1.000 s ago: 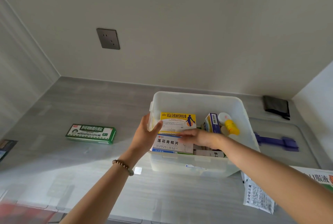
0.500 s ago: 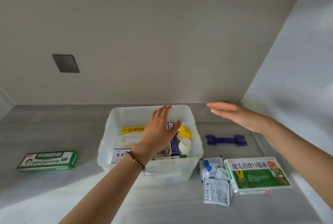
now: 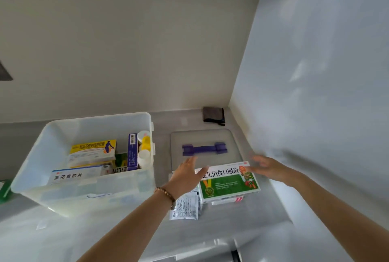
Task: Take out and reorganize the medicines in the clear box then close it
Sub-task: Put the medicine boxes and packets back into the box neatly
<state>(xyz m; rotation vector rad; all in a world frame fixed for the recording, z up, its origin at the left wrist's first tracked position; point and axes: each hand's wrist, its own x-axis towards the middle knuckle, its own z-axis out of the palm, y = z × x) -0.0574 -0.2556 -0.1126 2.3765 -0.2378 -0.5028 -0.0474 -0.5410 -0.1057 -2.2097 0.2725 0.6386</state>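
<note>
- Two hands, left hand (image 3: 186,174) and right hand (image 3: 268,168), are hovering over the green medicine box (image 3: 228,186), fingers spread wide, holding nothing.
- Beyond them, the lid (image 3: 202,136) is lying flat.
- Left of it, the clear box (image 3: 84,194) is sitting open, holding medicines.

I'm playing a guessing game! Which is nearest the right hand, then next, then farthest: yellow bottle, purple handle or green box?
1. Green box, beside the right hand.
2. Purple handle, on the lid.
3. Yellow bottle, in the clear box, far left.
</note>
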